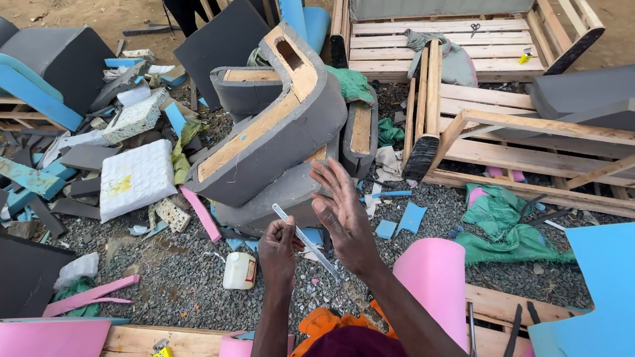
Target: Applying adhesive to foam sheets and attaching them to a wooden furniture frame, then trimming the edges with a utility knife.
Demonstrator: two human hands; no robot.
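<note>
1. Blade: thin flat metal strip, pale grey, like a hacksaw blade. It runs diagonally from upper left to lower right, between both hands, above the gravel.
2. Left hand: fingers curled shut around the blade near its upper end, pinched between thumb and fingers.
3. Right hand: open, fingers spread and straight, palm facing left. Palm edge sits against or just beside the blade's lower half; cannot tell whether it presses on it. It grips nothing.
4. Armrest frame: curved L-shaped sofa part, raw plywood face with a rectangular cut-out, edges wrapped in smooth grey foam. It leans on more grey padded parts just beyond the hands.
5. Ground: coarse dark gravel, littered with foam offcuts in blue, pink and grey.
6. White plastic bottle: squat, with a red-and-yellow label, standing on the gravel left of the left hand.
7. White foam block: quilted, dimpled surface with a yellow stain, lying left of the armrest.
8. Pink foam roll: smooth sheet, curled, right of the right forearm.
9. Wooden sofa frames: bare slatted timber, upper right. Scissors lie on the far slats.
10. Green fabric: crumpled, on the gravel below the frames.
</note>
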